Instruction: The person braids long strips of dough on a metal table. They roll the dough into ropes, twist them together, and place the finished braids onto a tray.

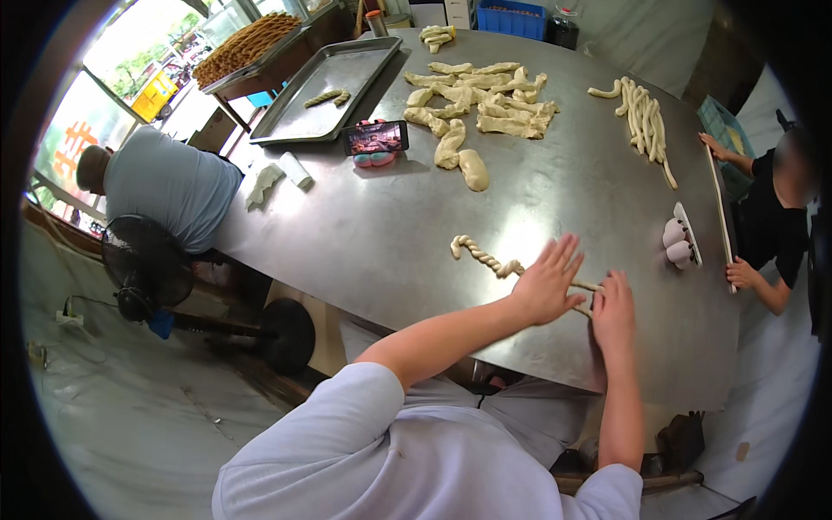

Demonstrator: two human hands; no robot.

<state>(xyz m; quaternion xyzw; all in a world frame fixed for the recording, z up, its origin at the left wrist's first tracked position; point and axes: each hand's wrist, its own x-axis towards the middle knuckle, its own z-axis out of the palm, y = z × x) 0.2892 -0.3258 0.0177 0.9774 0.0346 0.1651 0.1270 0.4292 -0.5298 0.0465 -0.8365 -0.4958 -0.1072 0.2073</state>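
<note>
A strand of dough [587,285] lies bent on the steel table [390,260] between my two hands. My left hand [549,283] is spread flat over its left part, fingers apart and pointing away from me. At the strand's right end is my right hand [613,309], fingertips bent down against the dough; whether they grip it is hidden. Just left of my left hand lies a twisted dough rope [484,257] with a hooked far end. Farther back sit many soft dough pieces [484,97], with a smooth lump [474,170] nearest me.
A metal tray [305,133] holding one dough twist [327,98] stands at the back left, near a propped phone [376,138] and a cloth [265,185]. Dough strands [640,120] lie at the right. Beyond them a co-worker [773,208] handles a long dough strip [721,218]. Another person [172,185] is at the left.
</note>
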